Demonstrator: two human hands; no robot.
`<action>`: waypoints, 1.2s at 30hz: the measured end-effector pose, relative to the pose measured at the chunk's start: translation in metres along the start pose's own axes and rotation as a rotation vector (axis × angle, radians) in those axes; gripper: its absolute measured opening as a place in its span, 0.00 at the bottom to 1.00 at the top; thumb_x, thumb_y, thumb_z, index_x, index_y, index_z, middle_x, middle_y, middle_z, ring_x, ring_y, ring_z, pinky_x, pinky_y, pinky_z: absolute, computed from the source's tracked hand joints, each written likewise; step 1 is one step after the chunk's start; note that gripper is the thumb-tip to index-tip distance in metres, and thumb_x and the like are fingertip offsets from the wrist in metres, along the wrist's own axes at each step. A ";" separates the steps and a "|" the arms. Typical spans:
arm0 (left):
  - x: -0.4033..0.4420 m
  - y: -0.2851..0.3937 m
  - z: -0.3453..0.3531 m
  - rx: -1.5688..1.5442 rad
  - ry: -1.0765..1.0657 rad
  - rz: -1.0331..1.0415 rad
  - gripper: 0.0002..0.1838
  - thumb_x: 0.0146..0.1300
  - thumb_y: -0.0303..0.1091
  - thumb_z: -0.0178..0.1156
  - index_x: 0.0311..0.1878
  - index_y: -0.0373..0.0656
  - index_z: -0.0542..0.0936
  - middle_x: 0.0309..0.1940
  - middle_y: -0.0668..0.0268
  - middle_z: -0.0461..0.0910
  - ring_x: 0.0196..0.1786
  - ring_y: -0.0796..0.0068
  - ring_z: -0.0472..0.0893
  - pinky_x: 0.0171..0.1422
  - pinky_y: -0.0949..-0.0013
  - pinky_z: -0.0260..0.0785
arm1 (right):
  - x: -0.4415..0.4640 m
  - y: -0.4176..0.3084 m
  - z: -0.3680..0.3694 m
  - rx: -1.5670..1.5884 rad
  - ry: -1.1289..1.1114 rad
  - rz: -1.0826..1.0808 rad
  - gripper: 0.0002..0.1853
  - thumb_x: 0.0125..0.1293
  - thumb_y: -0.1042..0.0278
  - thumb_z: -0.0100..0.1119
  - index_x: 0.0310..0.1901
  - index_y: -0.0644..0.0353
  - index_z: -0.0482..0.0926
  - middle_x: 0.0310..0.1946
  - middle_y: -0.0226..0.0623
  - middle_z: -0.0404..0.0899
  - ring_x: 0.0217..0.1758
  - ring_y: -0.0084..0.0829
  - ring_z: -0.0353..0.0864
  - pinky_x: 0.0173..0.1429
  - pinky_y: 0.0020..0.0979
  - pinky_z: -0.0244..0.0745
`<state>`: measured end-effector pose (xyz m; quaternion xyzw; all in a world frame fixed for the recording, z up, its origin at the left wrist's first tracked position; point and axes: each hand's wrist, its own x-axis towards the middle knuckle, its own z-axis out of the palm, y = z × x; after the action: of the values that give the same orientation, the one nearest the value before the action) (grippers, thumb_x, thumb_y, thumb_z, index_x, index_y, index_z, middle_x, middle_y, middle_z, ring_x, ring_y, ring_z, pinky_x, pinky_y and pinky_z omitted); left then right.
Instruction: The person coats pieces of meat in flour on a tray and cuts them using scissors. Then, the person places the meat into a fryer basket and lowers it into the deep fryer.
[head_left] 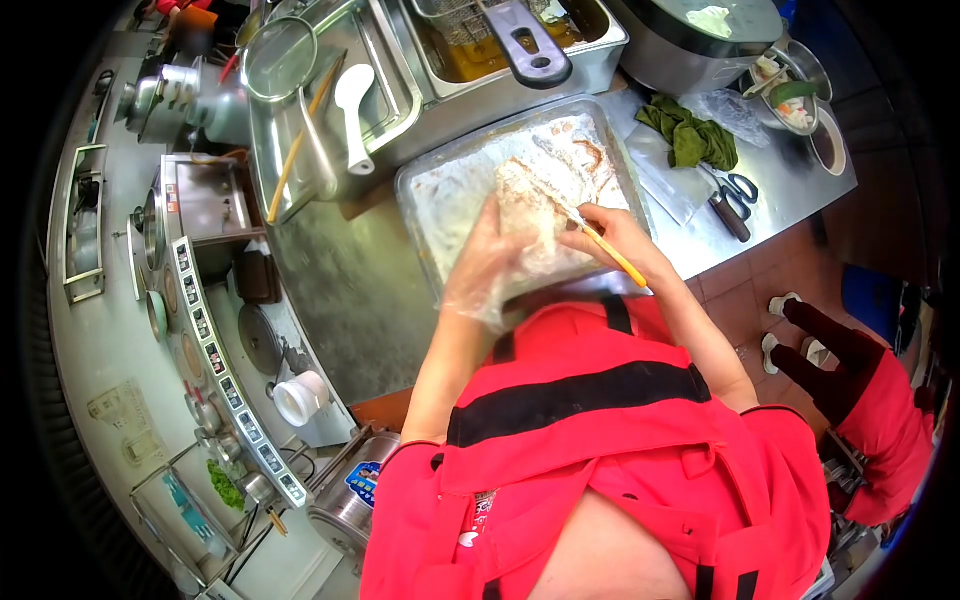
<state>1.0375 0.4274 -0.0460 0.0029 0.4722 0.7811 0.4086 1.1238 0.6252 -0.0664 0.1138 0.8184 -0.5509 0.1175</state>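
Note:
My left hand point(488, 255), in a clear plastic glove, holds a flat, crumbly, flour-coated piece of food point(525, 205) along its edge. The fingers of my right hand point(622, 240) are closed round a thin utensil with a yellow handle point(615, 258). Its narrow pale far part lies across the coated piece; whether it is a blade or a brush I cannot tell. Both hands are over a metal tray point(425, 215) dusted with white flour, with reddish-brown smears at its far right.
Behind the tray stands a fryer point(600, 65) with a grey-handled basket point(527, 45). At left lie a strainer point(280, 60) and white scoop point(354, 115). Scissors point(738, 190), a green cloth point(688, 130) and a cooker point(690, 50) are at right. Another person point(885, 430) stands at far right.

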 end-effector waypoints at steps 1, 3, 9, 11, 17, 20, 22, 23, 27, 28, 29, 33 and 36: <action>0.003 -0.003 -0.005 0.051 0.017 0.038 0.34 0.62 0.22 0.63 0.71 0.42 0.64 0.60 0.60 0.75 0.60 0.67 0.78 0.63 0.63 0.74 | 0.000 0.000 0.000 0.001 -0.002 0.002 0.32 0.61 0.41 0.69 0.48 0.68 0.80 0.27 0.45 0.80 0.31 0.33 0.79 0.40 0.35 0.74; 0.014 -0.005 -0.014 0.155 0.051 0.112 0.30 0.64 0.27 0.64 0.68 0.39 0.67 0.56 0.61 0.78 0.56 0.69 0.80 0.60 0.65 0.75 | 0.001 0.000 -0.001 0.004 -0.008 0.005 0.31 0.61 0.42 0.70 0.48 0.68 0.80 0.26 0.45 0.79 0.30 0.34 0.79 0.39 0.35 0.74; 0.021 0.016 0.000 0.203 0.064 0.081 0.20 0.67 0.33 0.66 0.59 0.38 0.77 0.46 0.67 0.82 0.47 0.76 0.81 0.54 0.71 0.74 | 0.000 -0.010 0.004 -0.016 0.097 -0.019 0.33 0.60 0.44 0.71 0.54 0.67 0.78 0.33 0.49 0.81 0.38 0.41 0.81 0.45 0.37 0.75; 0.024 0.014 -0.002 0.209 0.046 0.074 0.20 0.67 0.33 0.65 0.60 0.38 0.76 0.47 0.66 0.82 0.47 0.76 0.81 0.55 0.71 0.73 | 0.001 -0.008 0.004 -0.028 0.099 -0.029 0.34 0.59 0.44 0.71 0.56 0.66 0.77 0.37 0.51 0.81 0.41 0.43 0.82 0.48 0.38 0.75; 0.024 0.014 0.002 0.286 0.029 -0.032 0.19 0.67 0.32 0.65 0.59 0.37 0.77 0.49 0.66 0.82 0.48 0.76 0.81 0.55 0.70 0.73 | 0.007 0.001 0.007 0.035 0.049 -0.064 0.35 0.60 0.44 0.71 0.57 0.66 0.76 0.38 0.51 0.81 0.42 0.42 0.81 0.49 0.38 0.74; 0.024 0.012 -0.002 0.268 0.009 -0.038 0.20 0.66 0.33 0.65 0.59 0.36 0.77 0.50 0.66 0.82 0.50 0.76 0.80 0.55 0.70 0.73 | 0.008 0.000 0.006 0.056 0.013 -0.030 0.33 0.59 0.44 0.71 0.55 0.66 0.77 0.33 0.48 0.81 0.38 0.38 0.80 0.46 0.37 0.74; 0.025 0.010 -0.007 0.229 0.001 -0.066 0.24 0.65 0.33 0.66 0.62 0.35 0.75 0.52 0.63 0.81 0.53 0.73 0.80 0.58 0.69 0.73 | 0.008 0.002 0.004 0.051 -0.003 -0.009 0.30 0.60 0.47 0.72 0.53 0.66 0.78 0.29 0.42 0.78 0.34 0.32 0.76 0.41 0.34 0.73; 0.025 0.010 -0.012 0.210 0.005 -0.102 0.27 0.64 0.32 0.66 0.65 0.34 0.72 0.55 0.60 0.81 0.56 0.71 0.80 0.62 0.68 0.73 | 0.008 0.005 0.004 0.044 -0.002 -0.011 0.28 0.60 0.50 0.72 0.52 0.66 0.79 0.26 0.37 0.75 0.31 0.27 0.72 0.38 0.32 0.71; 0.031 -0.027 -0.061 0.052 0.025 -0.010 0.40 0.61 0.34 0.69 0.72 0.33 0.62 0.63 0.51 0.75 0.68 0.60 0.73 0.73 0.60 0.64 | 0.006 0.008 0.004 0.031 0.048 -0.018 0.25 0.60 0.52 0.72 0.49 0.65 0.80 0.21 0.30 0.71 0.28 0.22 0.68 0.34 0.29 0.68; 0.032 -0.032 -0.066 0.029 0.024 0.036 0.42 0.60 0.35 0.70 0.74 0.33 0.60 0.65 0.49 0.73 0.71 0.57 0.71 0.76 0.58 0.61 | 0.005 0.008 0.004 0.044 0.058 -0.014 0.25 0.60 0.52 0.72 0.49 0.65 0.80 0.22 0.30 0.71 0.28 0.21 0.68 0.34 0.29 0.68; 0.034 -0.039 -0.070 0.038 0.014 0.084 0.45 0.60 0.37 0.70 0.75 0.33 0.57 0.66 0.48 0.71 0.72 0.55 0.68 0.78 0.57 0.58 | 0.004 0.008 0.005 0.057 0.066 -0.009 0.25 0.60 0.52 0.73 0.50 0.65 0.80 0.22 0.31 0.72 0.28 0.21 0.68 0.35 0.29 0.69; 0.035 -0.023 -0.039 0.052 0.061 0.116 0.33 0.65 0.38 0.67 0.68 0.35 0.67 0.60 0.58 0.76 0.64 0.67 0.74 0.69 0.64 0.65 | 0.000 -0.003 0.000 0.095 -0.002 0.047 0.33 0.59 0.47 0.72 0.56 0.67 0.77 0.40 0.48 0.82 0.43 0.37 0.81 0.49 0.35 0.74; 0.029 -0.024 -0.034 0.048 0.065 0.087 0.43 0.65 0.42 0.66 0.74 0.31 0.56 0.64 0.52 0.74 0.67 0.63 0.73 0.75 0.60 0.62 | 0.004 0.017 0.013 0.011 0.091 -0.182 0.37 0.59 0.47 0.72 0.60 0.70 0.74 0.50 0.54 0.78 0.53 0.45 0.79 0.56 0.38 0.73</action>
<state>1.0203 0.4261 -0.0934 0.0079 0.5030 0.7864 0.3584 1.1266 0.6197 -0.0875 0.0647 0.8267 -0.5582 0.0290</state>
